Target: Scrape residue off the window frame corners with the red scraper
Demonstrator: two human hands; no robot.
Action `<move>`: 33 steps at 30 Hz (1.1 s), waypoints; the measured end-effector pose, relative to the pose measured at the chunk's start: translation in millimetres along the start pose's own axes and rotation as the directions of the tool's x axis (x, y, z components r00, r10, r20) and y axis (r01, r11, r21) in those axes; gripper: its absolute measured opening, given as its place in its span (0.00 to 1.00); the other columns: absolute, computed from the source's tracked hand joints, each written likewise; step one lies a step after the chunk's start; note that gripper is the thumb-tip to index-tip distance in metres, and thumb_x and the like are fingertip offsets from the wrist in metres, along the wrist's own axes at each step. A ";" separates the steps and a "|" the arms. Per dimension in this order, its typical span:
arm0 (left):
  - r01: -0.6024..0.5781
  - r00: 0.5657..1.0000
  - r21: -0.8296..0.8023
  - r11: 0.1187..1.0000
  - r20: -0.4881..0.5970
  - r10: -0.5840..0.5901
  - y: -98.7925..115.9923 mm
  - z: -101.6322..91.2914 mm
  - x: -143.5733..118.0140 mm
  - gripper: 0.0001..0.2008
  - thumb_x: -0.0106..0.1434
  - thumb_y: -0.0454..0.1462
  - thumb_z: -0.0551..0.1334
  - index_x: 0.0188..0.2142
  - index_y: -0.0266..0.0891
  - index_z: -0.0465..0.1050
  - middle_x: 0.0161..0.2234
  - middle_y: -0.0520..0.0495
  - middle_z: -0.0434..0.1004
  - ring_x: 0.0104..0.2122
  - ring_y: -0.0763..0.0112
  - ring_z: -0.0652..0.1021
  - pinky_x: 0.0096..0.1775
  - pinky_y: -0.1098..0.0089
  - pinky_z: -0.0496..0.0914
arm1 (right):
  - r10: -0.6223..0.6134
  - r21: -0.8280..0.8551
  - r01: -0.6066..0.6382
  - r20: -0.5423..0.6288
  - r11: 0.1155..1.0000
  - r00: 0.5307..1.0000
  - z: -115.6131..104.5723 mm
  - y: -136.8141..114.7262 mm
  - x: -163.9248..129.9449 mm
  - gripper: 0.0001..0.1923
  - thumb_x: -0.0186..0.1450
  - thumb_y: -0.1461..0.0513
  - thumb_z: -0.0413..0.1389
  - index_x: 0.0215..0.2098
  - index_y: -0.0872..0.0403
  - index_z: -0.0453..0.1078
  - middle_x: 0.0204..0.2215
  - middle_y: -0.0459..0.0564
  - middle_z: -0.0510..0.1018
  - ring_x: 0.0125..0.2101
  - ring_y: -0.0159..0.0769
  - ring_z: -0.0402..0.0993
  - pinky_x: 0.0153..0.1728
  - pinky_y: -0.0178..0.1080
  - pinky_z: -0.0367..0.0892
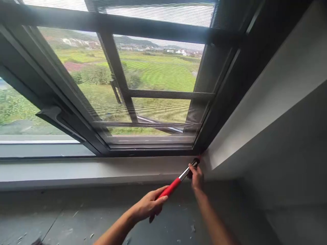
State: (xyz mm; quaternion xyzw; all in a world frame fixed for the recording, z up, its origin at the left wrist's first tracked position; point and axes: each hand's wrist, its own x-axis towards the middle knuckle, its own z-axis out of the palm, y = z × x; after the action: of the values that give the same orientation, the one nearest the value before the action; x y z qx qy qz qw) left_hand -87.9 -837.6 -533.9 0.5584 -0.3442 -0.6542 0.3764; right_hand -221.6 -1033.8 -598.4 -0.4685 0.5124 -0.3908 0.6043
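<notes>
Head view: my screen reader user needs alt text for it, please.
Two bare hands hold a red-handled tool with a metal shaft, its tip in the lower right corner of a dark-framed window: left hand on the grip, right hand near the tip. Green fields show through the mesh screen.

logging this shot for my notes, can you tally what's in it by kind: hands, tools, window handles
hands: 2, left hand on the red grip, right hand near the tip
tools: 1, red-handled tool with a metal shaft, pointed at the corner of the window sill
window handles: 1, window handle on the open sash at left
total: 4
</notes>
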 end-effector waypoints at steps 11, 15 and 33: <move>0.078 0.990 0.039 0.996 0.113 -0.082 -38.3 30.6 -22.7 0.32 0.58 0.47 0.58 0.59 0.43 0.51 0.23 0.57 0.62 0.20 0.79 0.66 0.19 0.79 0.62 | -0.001 -0.049 0.003 0.042 0.999 0.999 -22.5 30.9 -39.0 0.18 0.52 0.48 0.56 0.31 0.53 0.66 0.20 0.41 0.66 0.21 0.30 0.63 0.23 0.34 0.59; 0.043 0.999 -0.042 0.998 0.027 -0.042 -47.1 29.8 -15.3 0.35 0.57 0.50 0.58 0.58 0.39 0.49 0.23 0.57 0.58 0.23 0.77 0.65 0.20 0.77 0.64 | -0.118 -0.178 0.110 -0.030 0.978 0.993 -12.2 30.9 -30.7 0.19 0.52 0.47 0.54 0.31 0.54 0.66 0.24 0.45 0.71 0.26 0.34 0.66 0.28 0.35 0.61; 0.002 0.973 0.118 0.993 -0.230 0.025 -34.6 22.0 -1.1 0.29 0.59 0.51 0.55 0.56 0.40 0.56 0.21 0.58 0.54 0.20 0.79 0.60 0.17 0.80 0.56 | -0.197 -0.310 0.162 -0.084 0.937 0.977 4.8 6.1 -11.5 0.13 0.51 0.50 0.53 0.23 0.51 0.65 0.20 0.47 0.73 0.23 0.37 0.67 0.26 0.36 0.59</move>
State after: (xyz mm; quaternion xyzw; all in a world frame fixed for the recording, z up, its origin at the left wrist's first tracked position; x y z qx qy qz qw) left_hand -113.3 -819.4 -560.4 0.6501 -0.3392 -0.5611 0.3840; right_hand -218.8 -1020.4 -601.2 -0.5769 0.5548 -0.3877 0.4572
